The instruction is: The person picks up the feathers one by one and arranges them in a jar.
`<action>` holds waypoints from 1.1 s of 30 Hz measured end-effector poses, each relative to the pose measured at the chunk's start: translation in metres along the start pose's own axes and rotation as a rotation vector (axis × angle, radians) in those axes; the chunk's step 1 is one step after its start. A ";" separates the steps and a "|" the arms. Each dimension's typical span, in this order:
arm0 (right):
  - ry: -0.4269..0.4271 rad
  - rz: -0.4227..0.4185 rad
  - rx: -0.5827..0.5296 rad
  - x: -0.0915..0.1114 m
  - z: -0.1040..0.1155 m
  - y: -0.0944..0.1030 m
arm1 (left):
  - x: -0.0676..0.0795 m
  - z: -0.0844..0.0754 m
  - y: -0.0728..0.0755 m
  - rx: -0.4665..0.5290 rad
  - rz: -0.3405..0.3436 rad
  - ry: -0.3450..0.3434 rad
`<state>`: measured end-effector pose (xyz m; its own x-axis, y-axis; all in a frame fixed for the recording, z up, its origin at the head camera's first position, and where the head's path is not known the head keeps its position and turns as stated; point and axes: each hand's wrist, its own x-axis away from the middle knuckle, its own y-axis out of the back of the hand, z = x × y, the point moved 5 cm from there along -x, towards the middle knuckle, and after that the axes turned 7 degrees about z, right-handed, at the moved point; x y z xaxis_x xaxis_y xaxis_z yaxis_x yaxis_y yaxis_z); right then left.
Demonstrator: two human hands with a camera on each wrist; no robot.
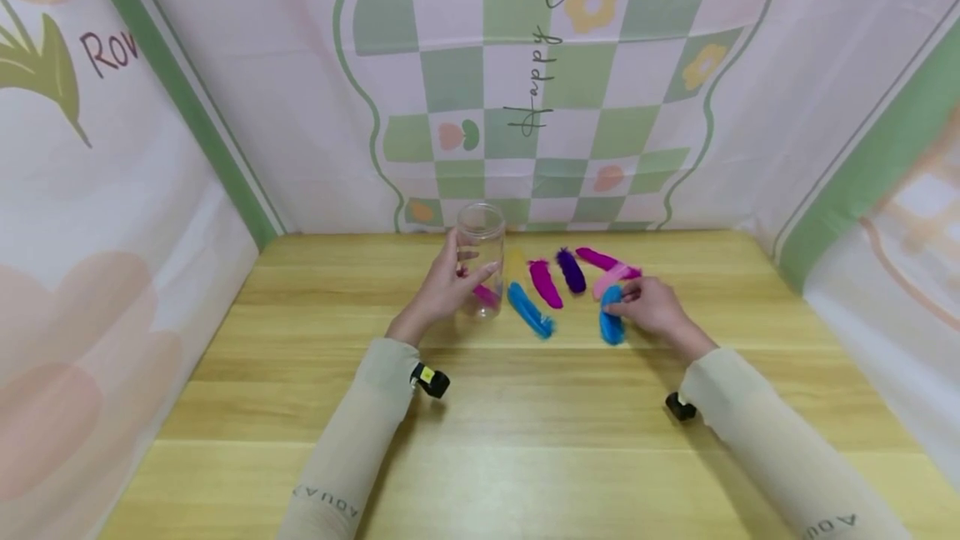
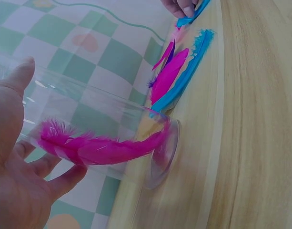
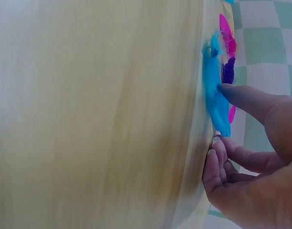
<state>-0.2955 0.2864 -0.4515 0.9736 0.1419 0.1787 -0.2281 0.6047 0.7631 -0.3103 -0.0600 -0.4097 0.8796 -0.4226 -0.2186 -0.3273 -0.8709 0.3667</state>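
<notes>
Grips a clear, upright cylindrical jar (image 1: 489,250) with the left hand (image 1: 441,288); pinches a fluffy blue feather (image 1: 611,322) with the right hand (image 1: 654,305).

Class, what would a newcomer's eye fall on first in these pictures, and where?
The bright feathers likely come first, strewn toward the back of the wooden table, with one blue feather touched by the right hand. Next is the clear jar to their left, held by the left hand, a magenta feather inside it. Behind them hangs a checked cloth.
</notes>
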 end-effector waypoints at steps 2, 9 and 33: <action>0.004 0.002 -0.002 -0.001 0.000 -0.001 | 0.000 0.000 0.000 0.001 0.000 -0.001; -0.003 -0.002 -0.003 -0.001 0.002 -0.003 | -0.001 0.001 0.000 0.004 -0.001 -0.003; -0.020 -0.021 -0.042 -0.001 0.003 -0.003 | -0.001 0.002 0.000 0.008 0.005 -0.023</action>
<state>-0.2955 0.2818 -0.4519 0.9780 0.1132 0.1753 -0.2067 0.6400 0.7400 -0.3117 -0.0604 -0.4117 0.8699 -0.4324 -0.2373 -0.3343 -0.8706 0.3610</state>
